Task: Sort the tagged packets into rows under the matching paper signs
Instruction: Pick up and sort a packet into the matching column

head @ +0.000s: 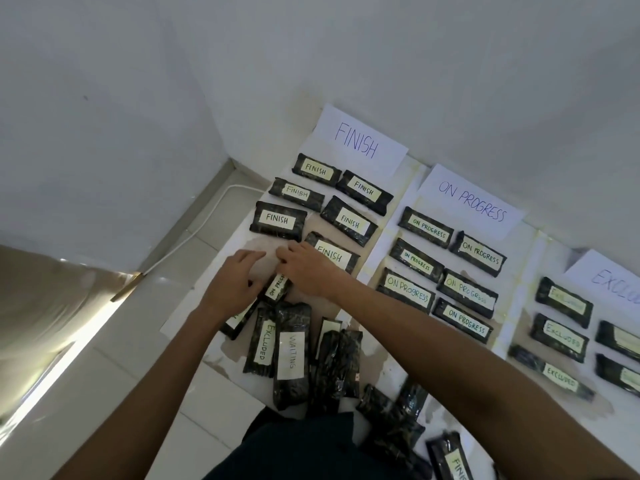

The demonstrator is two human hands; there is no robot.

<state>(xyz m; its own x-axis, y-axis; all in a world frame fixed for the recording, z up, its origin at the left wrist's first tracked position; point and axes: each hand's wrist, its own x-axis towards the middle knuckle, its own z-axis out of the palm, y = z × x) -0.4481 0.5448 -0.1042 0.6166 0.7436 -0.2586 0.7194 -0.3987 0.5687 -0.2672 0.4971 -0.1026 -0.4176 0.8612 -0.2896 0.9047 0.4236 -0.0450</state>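
Three paper signs lean on the wall: FINISH (356,143), ON PROGRESS (472,202) and EXCLUDED (616,282), the last cut off by the frame edge. Below each lie several dark packets with matching tags, such as a FINISH packet (280,220). My left hand (232,282) and my right hand (308,268) meet at the lower end of the FINISH rows, fingertips touching. An ON PROGRESS packet (277,287) pokes out from under both hands; the grip is hidden. A loose pile sits nearer me, including an EXCLUDED packet (265,341) and a WAITING packet (291,355).
More dark packets (391,420) lie by my lap, one tagged FINISH (457,462). A white cable (194,233) runs along the tiled floor beside the white sheet (194,313). A pale panel (52,306) stands at the left, and the wall closes off the back.
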